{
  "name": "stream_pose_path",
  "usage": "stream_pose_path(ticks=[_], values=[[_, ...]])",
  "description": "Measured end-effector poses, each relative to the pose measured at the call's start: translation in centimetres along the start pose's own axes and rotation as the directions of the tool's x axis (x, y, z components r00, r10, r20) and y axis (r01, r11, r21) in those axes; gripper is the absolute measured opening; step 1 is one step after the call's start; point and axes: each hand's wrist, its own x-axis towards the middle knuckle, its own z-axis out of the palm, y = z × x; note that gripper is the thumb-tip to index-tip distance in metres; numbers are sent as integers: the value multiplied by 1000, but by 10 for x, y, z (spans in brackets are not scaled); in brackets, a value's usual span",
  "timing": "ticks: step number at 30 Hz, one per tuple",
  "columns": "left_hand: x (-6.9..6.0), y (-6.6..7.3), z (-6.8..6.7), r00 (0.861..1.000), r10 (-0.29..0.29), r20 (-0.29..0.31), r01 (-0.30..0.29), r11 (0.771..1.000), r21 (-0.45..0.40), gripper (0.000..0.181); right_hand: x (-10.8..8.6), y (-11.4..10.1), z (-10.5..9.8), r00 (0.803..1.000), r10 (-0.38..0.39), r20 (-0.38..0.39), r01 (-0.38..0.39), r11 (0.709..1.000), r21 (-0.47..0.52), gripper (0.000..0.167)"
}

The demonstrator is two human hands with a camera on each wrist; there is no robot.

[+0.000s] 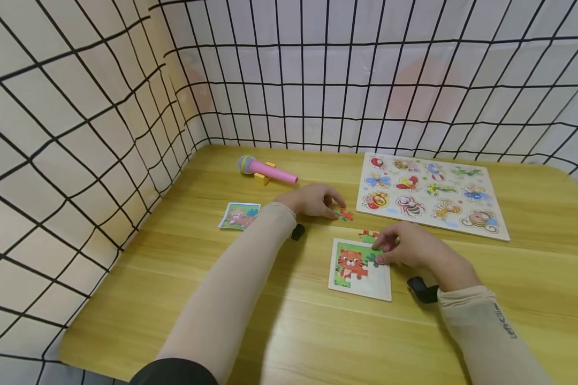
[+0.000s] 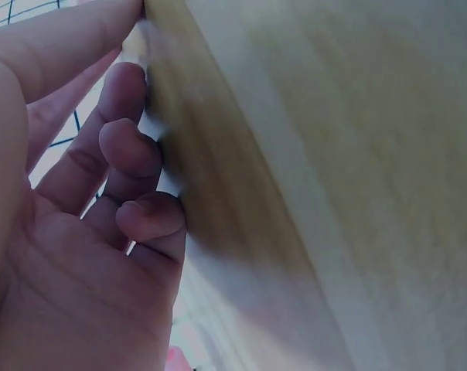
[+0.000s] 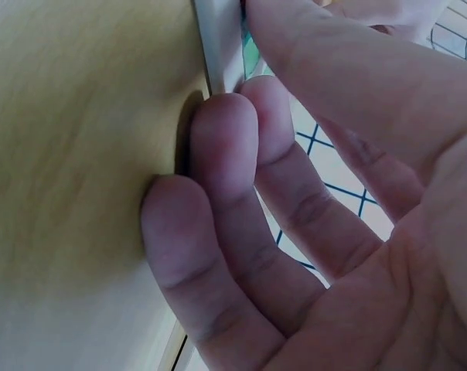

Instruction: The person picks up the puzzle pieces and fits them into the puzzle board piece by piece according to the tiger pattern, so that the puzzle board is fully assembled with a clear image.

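Note:
On the table, my left hand (image 1: 316, 200) has its thumb and index fingertip at small red-and-green puzzle pieces (image 1: 347, 215), pinching at their left side. The left wrist view shows the other fingers of this hand (image 2: 102, 178) bent. My right hand (image 1: 409, 247) pinches a green puzzle piece (image 1: 372, 259) at the upper right of the white puzzle tray (image 1: 372, 289). A tiger picture (image 1: 350, 262) partly fills that tray. Another red-and-green piece (image 1: 367, 235) lies just above it. In the right wrist view, the fingertips (image 3: 224, 131) rest beside the tray's edge (image 3: 220, 46).
A tiger picture card (image 1: 240, 215) lies left of my left forearm. Behind it is a pink toy microphone (image 1: 274, 172) on yellow blocks (image 1: 261, 179). A large insect puzzle board (image 1: 428, 195) lies at the back right. Black netting (image 1: 298, 84) stands along the left and back.

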Motion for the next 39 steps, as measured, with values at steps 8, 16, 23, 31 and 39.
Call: stream_pose_path(ticks=[8,16,23,31,39], values=[[-1,-6,2,998,54,-44,-56,998,-26,26,-1,0,0,1000,-3,-4,3,1000,6,16],[-12,-12,2,987,114,-112,-130,981,-146,26,-3,4,1,999,-29,-17,30,999,32,15],[-30,-13,5,977,163,-140,-185,970,-157,30,-4,6,-1,998,-52,-17,52,999,11,10],[-44,5,20,954,292,-65,-299,942,-151,29,0,7,-2,999,-43,-10,43,999,18,9],[-45,31,40,933,348,88,-342,937,-75,27,-1,11,-2,1000,-14,-17,16,997,70,12]])
